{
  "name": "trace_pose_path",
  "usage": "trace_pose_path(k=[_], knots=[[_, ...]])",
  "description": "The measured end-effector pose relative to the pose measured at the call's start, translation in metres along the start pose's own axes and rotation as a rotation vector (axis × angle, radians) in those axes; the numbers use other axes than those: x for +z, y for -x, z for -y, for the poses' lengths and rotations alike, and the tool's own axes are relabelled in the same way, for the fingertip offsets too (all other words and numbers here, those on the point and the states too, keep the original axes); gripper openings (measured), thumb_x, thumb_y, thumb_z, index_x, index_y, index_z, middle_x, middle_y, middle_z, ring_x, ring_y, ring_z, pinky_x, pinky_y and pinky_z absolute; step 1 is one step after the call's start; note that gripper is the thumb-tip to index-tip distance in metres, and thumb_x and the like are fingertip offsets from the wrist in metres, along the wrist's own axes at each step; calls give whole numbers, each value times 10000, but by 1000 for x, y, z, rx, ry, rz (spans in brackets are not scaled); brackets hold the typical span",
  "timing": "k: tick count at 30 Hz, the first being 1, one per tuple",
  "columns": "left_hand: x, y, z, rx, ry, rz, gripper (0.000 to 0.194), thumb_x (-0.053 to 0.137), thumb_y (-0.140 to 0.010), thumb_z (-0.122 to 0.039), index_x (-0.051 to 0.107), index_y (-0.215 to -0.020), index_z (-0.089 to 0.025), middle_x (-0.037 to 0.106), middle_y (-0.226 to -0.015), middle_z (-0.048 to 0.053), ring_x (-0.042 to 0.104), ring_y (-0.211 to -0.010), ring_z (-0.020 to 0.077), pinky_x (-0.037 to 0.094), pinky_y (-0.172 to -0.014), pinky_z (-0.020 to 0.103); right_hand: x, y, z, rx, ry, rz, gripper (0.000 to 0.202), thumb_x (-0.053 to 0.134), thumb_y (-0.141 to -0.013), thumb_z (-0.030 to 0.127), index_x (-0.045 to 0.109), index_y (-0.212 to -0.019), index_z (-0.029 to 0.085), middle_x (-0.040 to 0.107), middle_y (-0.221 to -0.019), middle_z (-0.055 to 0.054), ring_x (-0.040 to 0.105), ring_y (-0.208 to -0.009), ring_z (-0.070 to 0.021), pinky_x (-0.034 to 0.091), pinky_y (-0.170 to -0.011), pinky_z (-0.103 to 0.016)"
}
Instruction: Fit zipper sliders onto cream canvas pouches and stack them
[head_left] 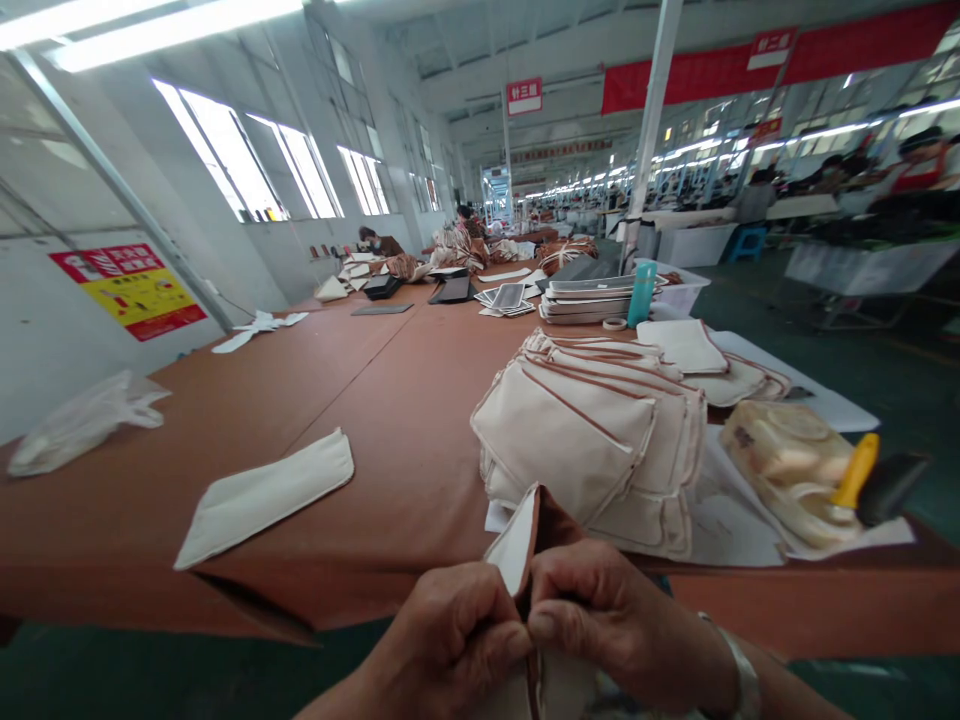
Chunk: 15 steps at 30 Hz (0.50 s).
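Observation:
Both hands pinch a sewn fabric piece (513, 552), white on one face and brown on the other, at the table's near edge. My left hand (457, 635) grips its left side with the fingers curled in. On the other side my right hand (600, 615) is closed on the same piece, the two thumbs nearly touching. The lower part of the piece hangs below the hands, partly hidden by them. Just beyond lies a fanned stack of cream fabric pieces (570, 420) with brown edges. A single cream piece (270, 495) lies flat to the left.
A cut-open plastic jug (787, 450) with a yellow-handled tool (859, 470) stands at the right. Behind the stack are a tape roll (615, 324), a teal holder (642, 293) and stacked panels (589, 300). A plastic bag (90, 420) lies far left. People work farther back.

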<state>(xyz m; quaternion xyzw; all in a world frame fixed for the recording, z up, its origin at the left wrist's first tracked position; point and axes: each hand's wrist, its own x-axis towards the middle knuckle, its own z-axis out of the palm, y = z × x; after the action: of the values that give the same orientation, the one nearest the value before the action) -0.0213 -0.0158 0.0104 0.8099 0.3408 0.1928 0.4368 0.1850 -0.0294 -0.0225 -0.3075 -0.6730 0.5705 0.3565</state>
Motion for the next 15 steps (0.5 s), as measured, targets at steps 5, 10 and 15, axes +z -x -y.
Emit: trace_pose_path(k=[5,10,15], knots=[[-8,1,10,-215,305,123,393,653,-824,-471,480,-666,-156,400,-621,-41,316,-563,88,224,-490,218,2,4,-10,8,8,-20,446,525,-899,540,496,-674,156,431,-649,20,355,-605,-112,293,-550,-246],[-21,-6,-2,-282,531,215,486,696,-764,-557,609,-920,-105,512,-773,-2,386,-681,112,292,-579,213,3,-2,-6,-74,121,-54,437,519,-907,514,502,-655,157,486,-658,5,428,-653,-132,367,-667,-266],[-10,-9,-6,-335,451,87,379,738,-770,-462,604,-875,-124,467,-711,-34,352,-651,93,266,-557,204,7,-7,-7,-29,125,-44,454,512,-906,525,457,-639,163,420,-635,20,373,-613,-117,314,-562,-239]])
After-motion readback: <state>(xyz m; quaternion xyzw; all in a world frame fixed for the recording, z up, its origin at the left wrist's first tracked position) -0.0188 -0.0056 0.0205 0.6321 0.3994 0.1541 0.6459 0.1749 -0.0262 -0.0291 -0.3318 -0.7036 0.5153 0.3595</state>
